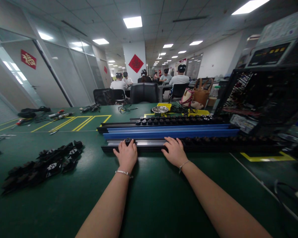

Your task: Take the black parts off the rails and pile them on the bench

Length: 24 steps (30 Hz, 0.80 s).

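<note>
My left hand (126,154) has its thumb and fingers around a small black round-topped part (128,141), which sits in a long black rail (151,148) with a shiny channel. My right hand (175,152) lies farther along the same rail, fingers apart, touching its edge and holding no loose part. To the right of that hand, a row of similar dark parts (213,142) fills the channel. Just behind runs a blue rail (169,132). Another black rail with a row of black parts (159,121) lies beyond it. The undersides of my fingers are hidden.
Black parts (49,162) lie in a cluster on the green table (89,205) at left. A metal bowl (160,109), yellow trays (198,112) and cables stand behind the rails. An open computer case (263,99) rises at right. Several people sit farther back.
</note>
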### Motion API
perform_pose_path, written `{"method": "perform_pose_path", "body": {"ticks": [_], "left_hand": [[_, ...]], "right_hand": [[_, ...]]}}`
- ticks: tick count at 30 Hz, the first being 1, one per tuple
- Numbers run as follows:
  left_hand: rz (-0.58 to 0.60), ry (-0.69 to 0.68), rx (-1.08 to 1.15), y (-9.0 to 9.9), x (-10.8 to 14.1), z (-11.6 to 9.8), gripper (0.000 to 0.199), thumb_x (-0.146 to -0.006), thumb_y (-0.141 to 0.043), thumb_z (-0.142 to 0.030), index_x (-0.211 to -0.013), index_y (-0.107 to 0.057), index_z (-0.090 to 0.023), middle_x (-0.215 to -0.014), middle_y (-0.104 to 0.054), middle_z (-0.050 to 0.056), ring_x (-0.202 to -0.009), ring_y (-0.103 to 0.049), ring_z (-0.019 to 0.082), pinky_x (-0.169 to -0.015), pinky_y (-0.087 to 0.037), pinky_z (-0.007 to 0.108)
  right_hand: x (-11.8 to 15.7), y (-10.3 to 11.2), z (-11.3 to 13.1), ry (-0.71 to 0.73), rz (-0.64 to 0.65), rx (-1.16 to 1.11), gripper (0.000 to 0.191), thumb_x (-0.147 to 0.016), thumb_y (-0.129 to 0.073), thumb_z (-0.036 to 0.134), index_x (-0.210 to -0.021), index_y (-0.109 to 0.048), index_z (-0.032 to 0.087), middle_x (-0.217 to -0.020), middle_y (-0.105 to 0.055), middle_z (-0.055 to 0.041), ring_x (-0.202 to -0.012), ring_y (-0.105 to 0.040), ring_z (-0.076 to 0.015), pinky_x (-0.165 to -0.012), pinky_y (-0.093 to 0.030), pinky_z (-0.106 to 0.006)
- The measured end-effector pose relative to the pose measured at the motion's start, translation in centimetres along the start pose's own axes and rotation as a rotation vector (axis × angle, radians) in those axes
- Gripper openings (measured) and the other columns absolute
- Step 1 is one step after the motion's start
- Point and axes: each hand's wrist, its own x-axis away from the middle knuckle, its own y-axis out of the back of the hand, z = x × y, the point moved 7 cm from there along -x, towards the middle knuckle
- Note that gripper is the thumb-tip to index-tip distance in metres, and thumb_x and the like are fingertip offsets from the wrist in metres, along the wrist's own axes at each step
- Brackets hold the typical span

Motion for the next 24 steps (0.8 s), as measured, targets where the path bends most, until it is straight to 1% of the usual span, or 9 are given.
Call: {"method": "perform_pose_path", "body": {"ticks": [5,10,17,24], "left_hand": [[-0.021,0.019,-0.003,0.0,-0.3,0.7,0.041,-0.091,-0.032,-0.034,-0.125,-0.056,-0.031,-0.133,-0.049,0.013,-0.128,-0.037,0.03,-0.101,-0.028,0.063],[-0.034,0.006,-0.007,0.0,-0.3,0.8,0.042,-0.091,-0.031,-0.033,-0.125,-0.056,-0.03,-0.132,-0.05,0.014,-0.127,-0.038,0.03,-0.101,-0.029,0.062],[-0.029,0.062,0.002,-0.1,-0.7,1.6,0.042,-0.091,-0.031,-0.032,-0.125,-0.056,-0.029,-0.133,-0.049,0.014,-0.128,-0.037,0.03,-0.102,-0.028,0.061],[-0.042,0.082,0.001,0.0,-0.8,2.2,0.042,-0.091,-0.032,-0.032,-0.124,-0.057,-0.03,-0.133,-0.049,0.013,-0.129,-0.035,0.034,-0.1,-0.028,0.063]], "right_hand": [[0.1,0.1,0.0,0.005,0.008,0.017,0.02,-0.081,-0.052,0.031,-0.094,-0.064,0.022,-0.132,-0.053,-0.0069,-0.126,-0.042,-0.0225,-0.109,-0.019,-0.048],[0.1,0.1,0.0,0.007,0.011,0.024,0.02,-0.081,-0.052,0.031,-0.094,-0.064,0.022,-0.133,-0.053,-0.0072,-0.126,-0.042,-0.0227,-0.109,-0.019,-0.048],[0.1,0.2,0.0,0.012,0.001,0.023,0.02,-0.081,-0.052,0.03,-0.094,-0.064,0.022,-0.132,-0.054,-0.0076,-0.125,-0.043,-0.0225,-0.109,-0.019,-0.048],[0.1,0.1,0.0,0.006,0.007,0.019,0.02,-0.081,-0.052,0.03,-0.094,-0.064,0.021,-0.132,-0.054,-0.0069,-0.126,-0.042,-0.0223,-0.109,-0.019,-0.048]]}}
